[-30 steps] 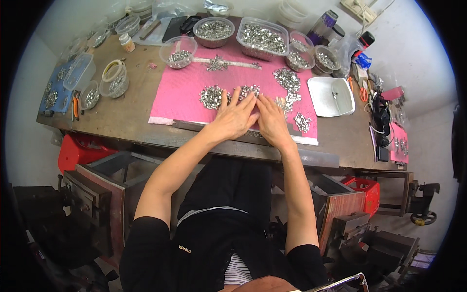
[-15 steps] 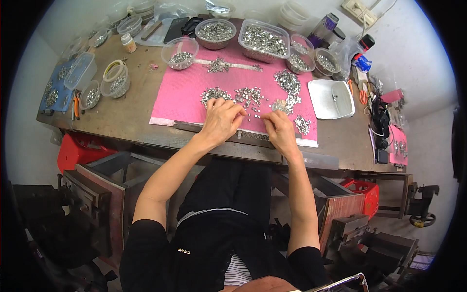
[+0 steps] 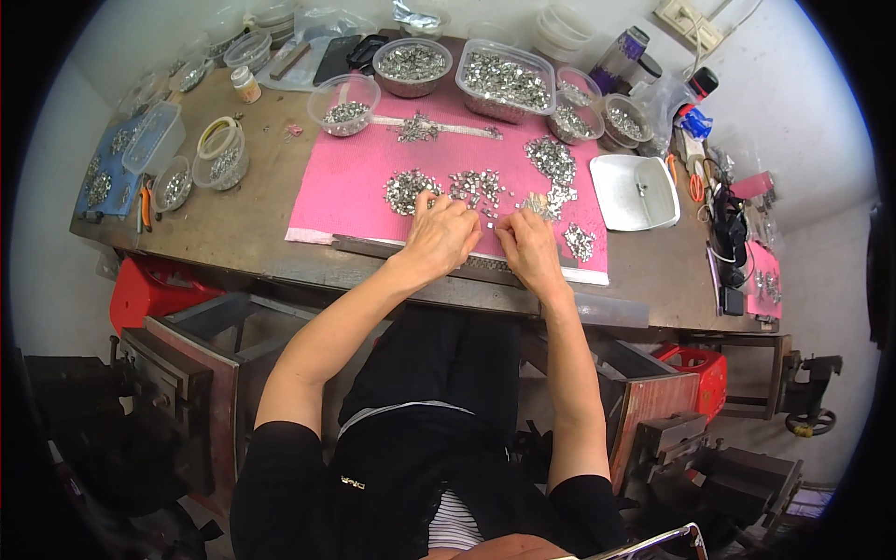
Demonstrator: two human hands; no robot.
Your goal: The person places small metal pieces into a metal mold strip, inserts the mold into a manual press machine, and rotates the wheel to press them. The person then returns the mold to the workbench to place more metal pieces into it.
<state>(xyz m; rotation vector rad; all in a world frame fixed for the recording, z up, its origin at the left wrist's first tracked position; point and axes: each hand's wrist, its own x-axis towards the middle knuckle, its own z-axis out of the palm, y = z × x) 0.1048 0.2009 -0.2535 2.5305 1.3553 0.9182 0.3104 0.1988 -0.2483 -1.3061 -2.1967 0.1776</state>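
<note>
My left hand (image 3: 443, 238) is closed over the front of a pink mat (image 3: 336, 177), its fingers bent down. Close beside it, my right hand (image 3: 530, 246) is closed too, thumb and fingertips drawn together. Anything in either pinch is too small or hidden to make out. Under both hands runs a long dark metal bar (image 3: 373, 247) along the mat's front edge, with small metal pieces (image 3: 490, 265) in a row on it. Just beyond my fingers lie loose piles of small silvery metal pieces: a left pile (image 3: 406, 193), a middle pile (image 3: 476, 187) and a right pile (image 3: 551, 161).
At the back stand a round tub (image 3: 412, 65) and a rectangular tub (image 3: 505, 79), both full of metal pieces. A white tray (image 3: 621, 210) sits right of the mat. Orange-handled pliers (image 3: 145, 205) lie at the left, near a blue mat (image 3: 117, 182).
My left hand has shifted slightly right and nearer the table's front edge. My right hand has moved slightly left, so the fingertips are closer together.
</note>
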